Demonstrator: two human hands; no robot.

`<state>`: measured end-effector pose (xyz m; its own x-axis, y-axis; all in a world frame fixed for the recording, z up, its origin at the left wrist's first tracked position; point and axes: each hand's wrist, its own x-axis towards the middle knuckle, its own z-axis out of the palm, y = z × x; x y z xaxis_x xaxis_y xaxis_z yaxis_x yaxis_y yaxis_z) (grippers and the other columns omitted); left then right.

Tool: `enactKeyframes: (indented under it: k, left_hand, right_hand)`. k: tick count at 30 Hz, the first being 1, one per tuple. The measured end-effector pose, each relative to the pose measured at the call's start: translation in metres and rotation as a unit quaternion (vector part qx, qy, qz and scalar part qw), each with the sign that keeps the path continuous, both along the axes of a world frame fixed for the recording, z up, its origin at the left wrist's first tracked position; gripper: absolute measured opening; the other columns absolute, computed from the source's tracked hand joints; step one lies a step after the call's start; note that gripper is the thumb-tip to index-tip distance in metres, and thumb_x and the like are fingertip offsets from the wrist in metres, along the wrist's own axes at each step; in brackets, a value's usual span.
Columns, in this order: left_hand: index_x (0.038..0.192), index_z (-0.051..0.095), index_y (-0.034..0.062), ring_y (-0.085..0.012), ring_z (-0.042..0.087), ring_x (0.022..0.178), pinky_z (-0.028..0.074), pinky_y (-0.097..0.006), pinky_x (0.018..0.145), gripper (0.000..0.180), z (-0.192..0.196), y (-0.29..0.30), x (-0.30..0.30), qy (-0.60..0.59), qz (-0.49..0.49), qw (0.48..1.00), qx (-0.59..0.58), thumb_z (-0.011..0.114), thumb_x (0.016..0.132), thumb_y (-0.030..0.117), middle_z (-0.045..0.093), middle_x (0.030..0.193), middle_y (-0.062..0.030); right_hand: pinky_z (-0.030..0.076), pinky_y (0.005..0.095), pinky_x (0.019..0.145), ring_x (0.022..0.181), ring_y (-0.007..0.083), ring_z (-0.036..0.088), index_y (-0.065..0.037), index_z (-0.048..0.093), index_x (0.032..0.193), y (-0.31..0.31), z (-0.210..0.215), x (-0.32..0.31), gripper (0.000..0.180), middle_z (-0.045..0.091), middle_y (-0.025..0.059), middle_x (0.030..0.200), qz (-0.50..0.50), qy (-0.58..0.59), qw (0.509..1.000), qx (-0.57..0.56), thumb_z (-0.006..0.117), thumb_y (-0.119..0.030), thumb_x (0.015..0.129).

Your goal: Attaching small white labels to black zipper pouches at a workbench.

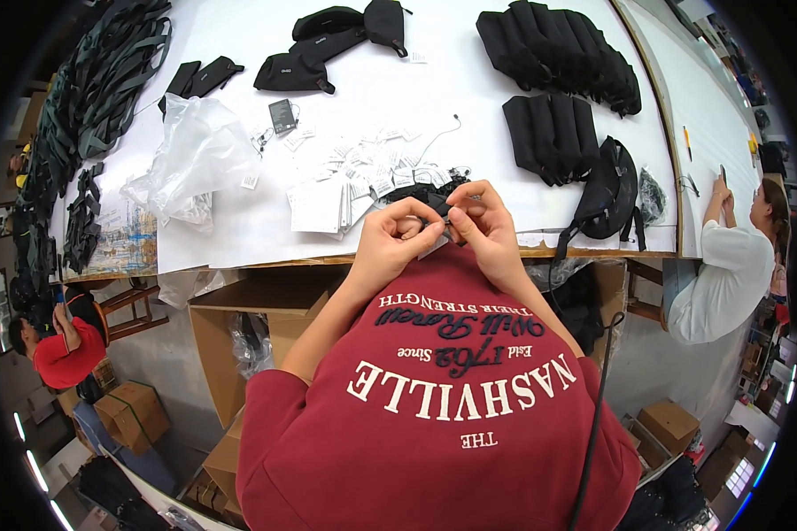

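Workshop floor, w/ 2 other people in view: 1 person in a red top (pixel 66 354) past the left edge of your white-covered table (pixel 456 93), 1 person in a pale top (pixel 717 283) past the right. At the table's near edge, approx. the middle, your left hand (pixel 398 234) has thumb and index pinched on a small dark piece (pixel 442 209); your right hand (pixel 484 227) pinches the same spot. Its exact kind I can't tell, fingers hide most of it. Both hands are prob. kept close b/c it's tiny and needs fingertip control.

Just beyond lies 1 heap of tangled black cord-like pieces (pixel 416 191), w/ overlapping white paper tags (pixel 328 205) to its left, too many to count; prob. there for a short reach. Left of those: 1 crumpled clear plastic bag (pixel 195 164). Long dark woven straps (pixel 106 80), uncountable, pile along the left edge.

Toward the far right corner, padded black fabric pouches (pixel 553 137) stand in 2 groups, the nearer abt. 4, likely lined up to save space. Nearer the right edge: 1 curved black zip bag (pixel 609 190).
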<state>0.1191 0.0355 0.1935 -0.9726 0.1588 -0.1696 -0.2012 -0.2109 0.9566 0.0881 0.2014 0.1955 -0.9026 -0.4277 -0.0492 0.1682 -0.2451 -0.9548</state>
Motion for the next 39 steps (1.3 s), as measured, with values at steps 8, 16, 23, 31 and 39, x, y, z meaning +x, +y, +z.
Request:
enactKeyframes:
  k: [8,16,23,31,39]
  left_hand:
    - [0.087,0.059,-0.0005,0.0019,0.026,0.047,0.021,-0.017,0.046,0.006,-0.004,0.004,0.000,-0.010,0.014,0.999,0.043,0.061,0.087,0.005,0.034,0.052,0.0111]
    - [0.092,0.059,0.0010,0.0000,0.038,0.054,0.031,-0.016,0.049,0.009,-0.012,0.004,-0.003,0.018,0.022,0.999,0.015,0.062,0.087,0.007,0.046,0.062,0.0061]
    - [0.097,0.054,0.0029,-0.0114,0.058,0.084,0.052,-0.027,0.072,0.023,-0.064,-0.025,-0.004,-0.036,-0.045,0.985,-0.165,0.067,0.082,0.014,0.058,0.099,-0.0054]
    - [0.099,0.049,0.0041,-0.0159,0.056,0.097,0.045,-0.028,0.086,0.033,-0.104,-0.022,-0.024,0.003,-0.048,0.978,-0.201,0.072,0.078,0.014,0.054,0.100,-0.0062]
    - [0.099,0.057,0.0044,-0.0189,0.055,0.089,0.043,-0.030,0.082,0.031,-0.114,-0.009,-0.050,0.184,-0.057,0.944,-0.269,0.073,0.074,0.012,0.055,0.091,-0.0053]
  right_hand:
    - [0.039,0.0225,0.054,0.059,0.0078,0.051,-0.004,0.052,0.095,-0.006,0.001,0.003,0.013,0.057,0.0043,0.069,-0.097,0.221,0.955,0.174,0.061,-0.002,0.085]
    - [0.039,0.0219,0.055,0.060,0.0072,0.051,-0.003,0.050,0.095,-0.010,-0.002,-0.001,0.012,0.056,0.0030,0.069,-0.097,0.220,0.959,0.153,0.059,-0.002,0.087]
    - [0.033,0.0179,0.055,0.061,0.0040,0.046,-0.006,0.046,0.101,0.003,-0.004,-0.021,0.010,0.052,0.0007,0.068,-0.137,0.016,0.990,0.010,0.052,-0.009,0.093]
    - [0.035,0.0188,0.057,0.063,0.0056,0.050,-0.006,0.050,0.099,0.019,-0.008,-0.024,0.009,0.054,0.0004,0.072,-0.145,0.009,0.989,0.037,0.055,-0.009,0.092]
    - [0.034,0.0185,0.058,0.063,0.0055,0.049,-0.005,0.050,0.099,0.036,-0.019,-0.019,0.009,0.055,0.0010,0.070,-0.189,-0.020,0.981,0.040,0.054,-0.008,0.092]
